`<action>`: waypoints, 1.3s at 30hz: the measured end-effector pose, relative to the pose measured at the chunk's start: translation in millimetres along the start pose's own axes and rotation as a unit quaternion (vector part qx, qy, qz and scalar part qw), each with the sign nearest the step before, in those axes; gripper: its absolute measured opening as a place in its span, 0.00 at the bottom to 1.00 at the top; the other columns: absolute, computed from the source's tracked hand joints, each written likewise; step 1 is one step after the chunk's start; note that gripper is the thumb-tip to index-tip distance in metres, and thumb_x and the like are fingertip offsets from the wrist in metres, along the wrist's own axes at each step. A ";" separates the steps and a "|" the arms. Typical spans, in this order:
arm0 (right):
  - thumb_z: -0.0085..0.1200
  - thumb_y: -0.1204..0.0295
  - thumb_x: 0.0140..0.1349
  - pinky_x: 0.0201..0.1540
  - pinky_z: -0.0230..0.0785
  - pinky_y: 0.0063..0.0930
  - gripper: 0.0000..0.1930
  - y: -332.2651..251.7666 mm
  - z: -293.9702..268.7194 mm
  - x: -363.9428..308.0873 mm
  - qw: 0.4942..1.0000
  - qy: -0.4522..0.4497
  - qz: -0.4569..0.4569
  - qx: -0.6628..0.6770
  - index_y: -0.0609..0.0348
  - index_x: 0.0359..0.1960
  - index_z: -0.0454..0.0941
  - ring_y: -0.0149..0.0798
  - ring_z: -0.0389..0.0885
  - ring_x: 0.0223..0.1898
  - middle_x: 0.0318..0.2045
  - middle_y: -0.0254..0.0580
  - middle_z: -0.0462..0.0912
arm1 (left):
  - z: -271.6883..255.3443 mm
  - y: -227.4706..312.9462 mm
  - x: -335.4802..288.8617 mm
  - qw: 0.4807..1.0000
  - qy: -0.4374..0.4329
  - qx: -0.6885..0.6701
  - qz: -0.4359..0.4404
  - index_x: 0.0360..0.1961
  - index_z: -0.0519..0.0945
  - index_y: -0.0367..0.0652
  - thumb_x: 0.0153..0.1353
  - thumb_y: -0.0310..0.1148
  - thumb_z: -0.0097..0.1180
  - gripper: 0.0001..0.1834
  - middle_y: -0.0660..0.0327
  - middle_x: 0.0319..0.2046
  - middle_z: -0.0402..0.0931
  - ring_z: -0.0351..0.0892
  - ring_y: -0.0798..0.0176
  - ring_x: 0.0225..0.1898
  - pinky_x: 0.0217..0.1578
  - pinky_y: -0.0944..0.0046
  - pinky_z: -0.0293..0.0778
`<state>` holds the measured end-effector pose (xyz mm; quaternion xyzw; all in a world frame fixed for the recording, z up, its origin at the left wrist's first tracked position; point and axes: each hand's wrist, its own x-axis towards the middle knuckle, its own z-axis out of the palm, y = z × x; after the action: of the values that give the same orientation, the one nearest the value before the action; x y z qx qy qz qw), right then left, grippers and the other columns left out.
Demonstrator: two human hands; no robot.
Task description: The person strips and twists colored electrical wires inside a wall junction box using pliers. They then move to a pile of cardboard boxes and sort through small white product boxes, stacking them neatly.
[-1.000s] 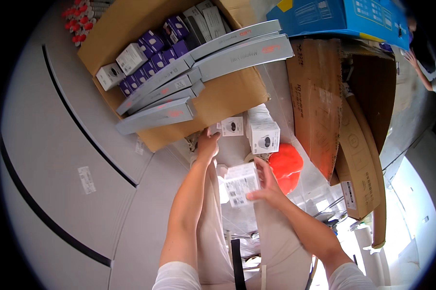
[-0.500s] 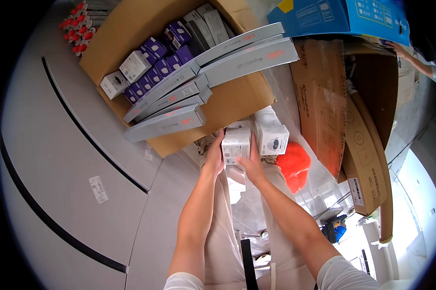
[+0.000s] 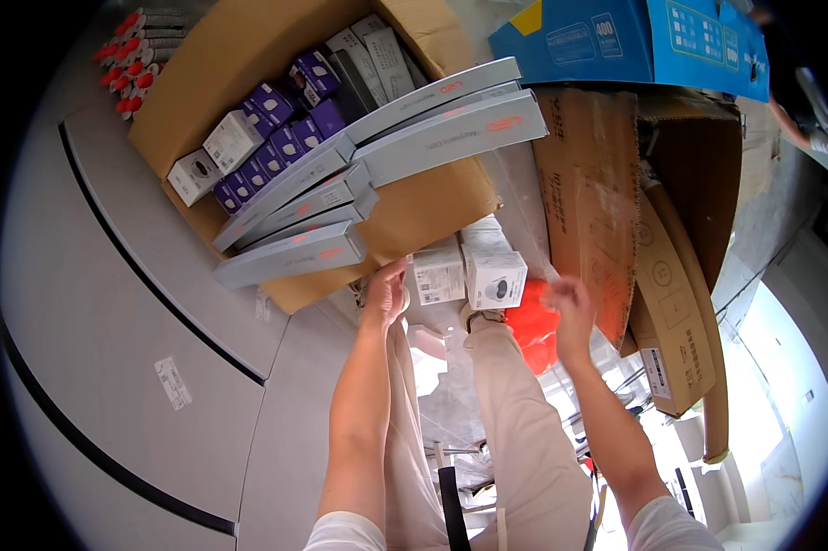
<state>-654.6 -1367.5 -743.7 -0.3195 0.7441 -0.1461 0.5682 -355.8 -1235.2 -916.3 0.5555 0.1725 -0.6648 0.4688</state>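
Two white small boxes stand side by side near my legs: a left white box (image 3: pixel 439 275) with a printed label, and a right white box (image 3: pixel 497 278) with a round dark picture. More white boxes show partly behind them. My left hand (image 3: pixel 386 290) is beside the left box, by the cardboard flap, its thumb apart from its fingers and nothing visible in it. Off to the right, my right hand (image 3: pixel 572 317) is raised over a red bag (image 3: pixel 531 328). Its fingers are bent and blurred, so whether they hold anything is unclear.
An open carton (image 3: pixel 414 214) holds purple boxes (image 3: pixel 269 158), white boxes and long grey light boxes (image 3: pixel 450 135) across its edge. At right stand a brown carton (image 3: pixel 586 202) and a blue box (image 3: pixel 579 41). Red-capped tubes (image 3: pixel 136 73) lie far left. Another person's arm (image 3: pixel 790 124) shows far right.
My hands have let go of the left white box, which now stands beside the other. The right hand has moved right, over the red bag; the left has shifted slightly left.
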 end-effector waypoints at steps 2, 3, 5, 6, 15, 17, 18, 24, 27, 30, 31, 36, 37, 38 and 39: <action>0.55 0.65 0.67 0.54 0.72 0.30 0.18 12.8 7.9 54.9 0.993 -0.023 0.093 0.062 0.62 0.54 0.80 0.33 0.81 0.51 0.46 0.37 0.84 | 5.0 -9.9 10.4 0.998 0.039 -0.003 -0.040 0.66 0.76 0.48 0.66 0.46 0.61 0.29 0.65 0.65 0.76 0.70 0.63 0.68 0.71 0.54 0.54; 0.56 0.59 0.68 0.61 0.68 0.35 0.25 27.8 14.4 80.9 0.991 -0.034 0.120 0.056 0.60 0.62 0.76 0.36 0.77 0.59 0.56 0.39 0.80 | 11.1 -15.5 17.0 0.996 0.057 -0.002 -0.062 0.66 0.76 0.47 0.68 0.49 0.58 0.29 0.64 0.65 0.77 0.71 0.62 0.67 0.69 0.54 0.58; 0.57 0.50 0.70 0.71 0.57 0.42 0.35 58.9 33.0 123.0 0.982 -0.047 0.165 0.076 0.57 0.72 0.69 0.41 0.67 0.71 0.69 0.42 0.72 | 20.9 -25.6 30.4 0.990 0.095 0.002 -0.102 0.67 0.76 0.45 0.71 0.53 0.51 0.31 0.61 0.64 0.78 0.74 0.60 0.65 0.66 0.53 0.65; 0.56 0.46 0.70 0.75 0.52 0.44 0.38 71.6 46.8 141.6 0.977 -0.051 0.181 0.101 0.55 0.75 0.65 0.43 0.62 0.75 0.73 0.43 0.68 | 22.0 -29.0 38.9 0.986 0.116 0.003 -0.119 0.67 0.76 0.44 0.73 0.56 0.48 0.32 0.59 0.63 0.79 0.75 0.58 0.64 0.64 0.52 0.68; 0.47 0.36 0.74 0.75 0.55 0.34 0.43 168.7 53.3 203.7 0.939 -0.178 0.249 0.155 0.65 0.72 0.68 0.43 0.69 0.72 0.70 0.48 0.74 | 38.4 -66.2 58.6 0.984 0.120 0.001 -0.129 0.63 0.79 0.41 0.76 0.57 0.45 0.32 0.55 0.58 0.82 0.80 0.54 0.59 0.59 0.48 0.75; 0.46 0.38 0.74 0.73 0.59 0.35 0.43 132.1 60.9 170.8 0.882 -0.209 0.319 0.276 0.66 0.73 0.66 0.42 0.70 0.70 0.70 0.46 0.74 | -9.0 -75.1 35.7 0.984 0.148 0.074 -0.059 0.62 0.79 0.41 0.75 0.53 0.48 0.29 0.56 0.55 0.82 0.80 0.57 0.56 0.56 0.51 0.75; 0.47 0.39 0.75 0.70 0.64 0.36 0.41 118.0 64.2 154.5 0.880 -0.198 0.322 0.287 0.66 0.72 0.68 0.41 0.72 0.68 0.68 0.45 0.76 | -26.3 -70.0 12.1 0.974 0.179 0.130 -0.052 0.60 0.79 0.40 0.74 0.50 0.51 0.26 0.57 0.54 0.82 0.80 0.59 0.53 0.54 0.52 0.75; 0.55 0.62 0.74 0.52 0.73 0.26 0.18 104.7 -2.2 77.3 0.995 0.043 0.068 -0.066 0.63 0.56 0.78 0.31 0.82 0.45 0.47 0.41 0.82 | 57.5 191.5 -146.0 0.925 -0.047 0.352 -0.139 0.35 0.86 0.36 0.62 0.24 0.58 0.05 0.60 0.31 0.85 0.81 0.68 0.31 0.33 0.66 0.74; 0.56 0.73 0.72 0.49 0.73 0.24 0.10 -30.2 61.9 25.1 0.978 0.174 -0.114 -0.026 0.65 0.51 0.78 0.27 0.78 0.39 0.43 0.38 0.80 | 25.1 310.8 -134.0 0.891 0.192 0.372 0.176 0.42 0.84 0.35 0.63 0.31 0.60 0.11 0.55 0.37 0.87 0.84 0.63 0.35 0.38 0.62 0.78; 0.56 0.77 0.71 0.50 0.73 0.26 0.11 -141.0 162.1 -2.2 0.963 0.008 -0.263 0.050 0.65 0.53 0.78 0.30 0.78 0.43 0.45 0.38 0.80 | -20.4 377.2 -66.0 0.716 0.417 0.475 0.297 0.52 0.76 0.31 0.64 0.36 0.63 0.21 0.42 0.46 0.82 0.81 0.41 0.51 0.55 0.48 0.74; 0.56 0.76 0.71 0.51 0.73 0.28 0.12 -164.1 199.0 4.3 0.949 -0.065 -0.304 0.045 0.63 0.53 0.78 0.31 0.77 0.45 0.46 0.38 0.79 | -30.0 389.8 -42.1 0.711 0.438 0.470 0.288 0.53 0.75 0.30 0.63 0.36 0.65 0.23 0.40 0.48 0.80 0.79 0.37 0.53 0.57 0.46 0.73; 0.63 0.76 0.61 0.64 0.72 0.42 0.28 -227.5 408.8 78.7 0.808 -0.240 -0.494 -0.214 0.56 0.64 0.73 0.53 0.75 0.63 0.61 0.48 0.77 | -61.6 394.0 46.4 0.618 0.519 0.536 0.248 0.49 0.71 0.28 0.59 0.38 0.71 0.28 0.37 0.52 0.76 0.74 0.35 0.61 0.58 0.44 0.72; 0.64 0.75 0.60 0.66 0.71 0.46 0.32 -224.4 446.1 97.1 0.741 -0.213 -0.565 -0.294 0.55 0.68 0.70 0.56 0.72 0.68 0.66 0.48 0.74 | -56.3 399.8 46.8 0.618 0.521 0.536 0.244 0.48 0.71 0.29 0.59 0.38 0.71 0.27 0.37 0.52 0.76 0.75 0.36 0.61 0.58 0.43 0.72; 0.64 0.76 0.58 0.68 0.69 0.50 0.35 -225.0 475.9 110.5 0.687 -0.208 -0.591 -0.368 0.53 0.70 0.68 0.57 0.67 0.71 0.69 0.49 0.70 | -55.3 404.4 44.0 0.618 0.523 0.536 0.239 0.48 0.72 0.31 0.59 0.37 0.70 0.26 0.37 0.51 0.77 0.76 0.37 0.60 0.57 0.43 0.72; 0.65 0.77 0.56 0.69 0.67 0.55 0.39 -221.0 496.7 120.0 0.629 -0.200 -0.608 -0.441 0.51 0.72 0.66 0.59 0.63 0.74 0.73 0.49 0.66 | -52.4 406.4 35.8 0.657 0.521 0.493 0.232 0.47 0.72 0.32 0.59 0.37 0.70 0.25 0.39 0.51 0.77 0.76 0.38 0.60 0.57 0.43 0.72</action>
<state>-137.9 -1538.5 -860.4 -0.9332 0.2249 -0.0454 0.2767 7.6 -1415.0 -847.1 0.9825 -0.0993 -0.1232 0.0983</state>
